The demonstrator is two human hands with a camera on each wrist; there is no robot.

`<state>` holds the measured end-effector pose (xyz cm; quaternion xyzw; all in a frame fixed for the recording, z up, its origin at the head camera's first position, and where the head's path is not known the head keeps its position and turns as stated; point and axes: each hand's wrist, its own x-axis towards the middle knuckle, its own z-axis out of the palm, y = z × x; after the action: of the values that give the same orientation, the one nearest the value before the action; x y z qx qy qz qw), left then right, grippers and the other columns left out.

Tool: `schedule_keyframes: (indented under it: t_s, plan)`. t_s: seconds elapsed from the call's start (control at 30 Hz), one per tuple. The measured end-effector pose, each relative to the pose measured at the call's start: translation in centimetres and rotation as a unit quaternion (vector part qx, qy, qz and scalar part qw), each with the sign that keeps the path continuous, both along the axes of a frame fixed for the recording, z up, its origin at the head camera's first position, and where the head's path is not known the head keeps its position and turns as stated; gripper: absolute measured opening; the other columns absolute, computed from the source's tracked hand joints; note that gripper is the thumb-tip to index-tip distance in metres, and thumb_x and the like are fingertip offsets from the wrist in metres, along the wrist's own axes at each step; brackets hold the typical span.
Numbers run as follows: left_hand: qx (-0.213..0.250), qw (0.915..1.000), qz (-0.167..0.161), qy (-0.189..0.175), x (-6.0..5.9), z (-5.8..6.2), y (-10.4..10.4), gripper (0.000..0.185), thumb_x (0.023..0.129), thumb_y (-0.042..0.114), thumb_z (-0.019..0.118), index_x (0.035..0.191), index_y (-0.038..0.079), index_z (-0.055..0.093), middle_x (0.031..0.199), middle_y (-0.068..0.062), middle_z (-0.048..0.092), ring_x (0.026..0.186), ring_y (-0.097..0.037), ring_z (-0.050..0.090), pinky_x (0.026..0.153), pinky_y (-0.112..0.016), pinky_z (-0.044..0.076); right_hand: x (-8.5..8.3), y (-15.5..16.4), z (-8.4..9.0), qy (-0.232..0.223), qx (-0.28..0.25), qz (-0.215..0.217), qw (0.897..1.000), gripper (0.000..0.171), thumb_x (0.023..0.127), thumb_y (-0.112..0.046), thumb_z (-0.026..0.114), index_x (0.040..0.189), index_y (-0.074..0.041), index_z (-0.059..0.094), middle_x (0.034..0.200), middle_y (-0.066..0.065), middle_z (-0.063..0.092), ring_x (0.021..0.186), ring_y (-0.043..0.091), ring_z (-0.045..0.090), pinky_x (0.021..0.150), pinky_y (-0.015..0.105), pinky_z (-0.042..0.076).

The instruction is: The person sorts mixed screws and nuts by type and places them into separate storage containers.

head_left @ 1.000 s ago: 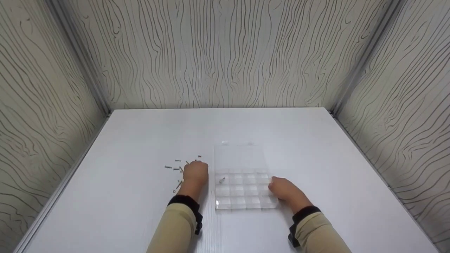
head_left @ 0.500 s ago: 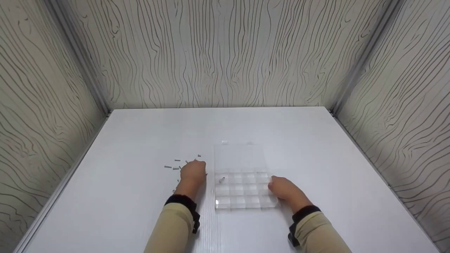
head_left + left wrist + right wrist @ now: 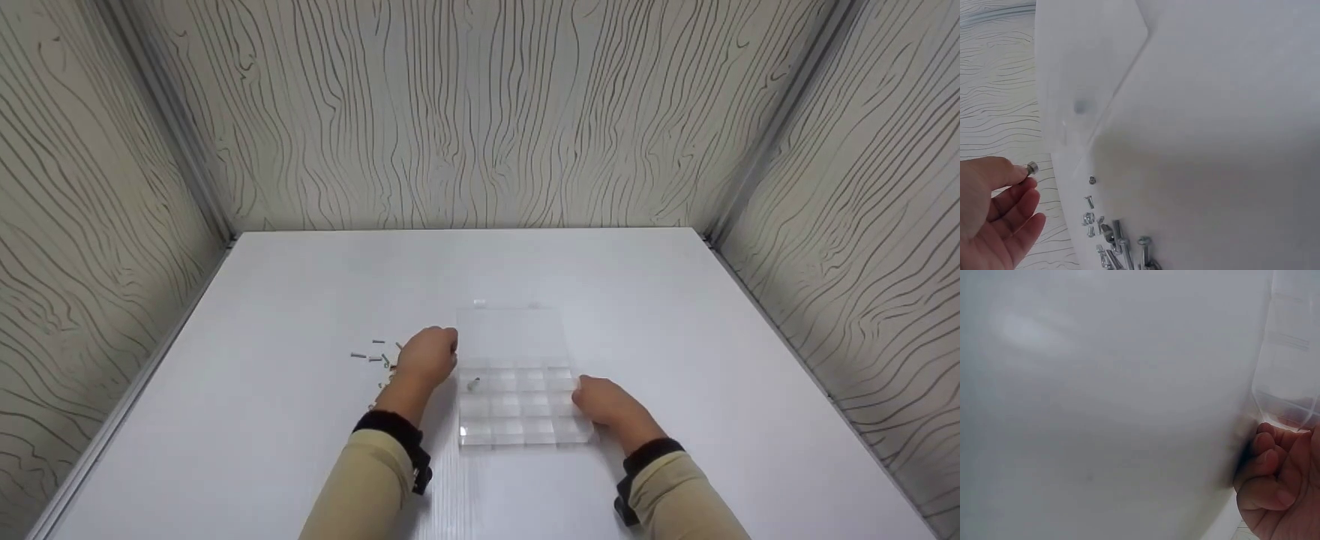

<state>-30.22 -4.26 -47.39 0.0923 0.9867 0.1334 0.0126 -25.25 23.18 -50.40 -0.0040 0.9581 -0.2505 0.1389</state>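
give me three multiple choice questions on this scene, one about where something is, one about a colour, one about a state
1. Where do the loose screws lie?
A. on the table left of the clear box
B. inside the box lid
C. right of the right hand

2. What colour is the table?
A. black
B. white
C. green

3. What is the left hand doing?
A. lying flat and holding nothing
B. pressing the lid shut
C. pinching one small screw

Key:
1 A, the head view shows them scattered left of the clear box.
2 B, the bare top is white.
3 C, the left wrist view shows a small screw at its fingertips, while the right hand rests at the box's right edge.
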Motion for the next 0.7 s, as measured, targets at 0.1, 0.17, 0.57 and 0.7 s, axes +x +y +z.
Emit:
schedule_keyframes:
  t_s: [0.1,0.17,0.57,0.7]
  plan:
    - [0.005,0.9998,-0.019,0.003,0.0,-0.1,0.5,0.004,0.084,0.012,0.061,0.088,0.012,0.062,0.08,-0.001,0.059,0.076,-0.017,0.057,0.066,-0.03,0.05,0.0,0.0,-0.1,-0.007,0.001,-0.006,1.0,0.037,0.088,-0.01,0.04,0.12,0.003,0.053,0.106,0.016,0.061,0.093,0.027,0.057,0.09,0.048,0.043]
    - [0.004,0.9995,-0.029,0.006,0.0,-0.2,0.9,0.002,0.084,0.012,0.06,0.086,0.013,0.062,0.077,0.0,0.057,0.074,-0.016,0.056,0.064,-0.029,0.05,0.0,-0.1,-0.2,-0.015,-0.002,-0.017,1.0,0.038,0.089,-0.012,0.04,0.123,0.002,0.051,0.11,0.016,0.06,0.096,0.027,0.056,0.091,0.048,0.043]
    - [-0.072,0.9963,-0.047,0.003,0.7,-0.7,2.3,0.007,0.083,0.013,0.063,0.087,0.017,0.067,0.082,0.002,0.063,0.08,-0.015,0.06,0.071,-0.029,0.052,0.1,-0.2,0.0,-0.023,-0.001,-0.027,0.999,0.042,0.09,-0.013,0.04,0.128,0.005,0.046,0.116,0.021,0.057,0.103,0.033,0.055,0.093,0.05,0.041]
    - [-0.096,0.9939,-0.053,0.01,0.6,-1.0,2.3,0.004,0.083,0.016,0.063,0.085,0.017,0.067,0.079,0.002,0.063,0.077,-0.015,0.06,0.07,-0.029,0.052,0.0,-0.1,0.0,-0.017,0.004,-0.018,1.0,0.041,0.09,-0.013,0.04,0.124,0.007,0.047,0.112,0.021,0.058,0.1,0.033,0.056,0.091,0.05,0.042]
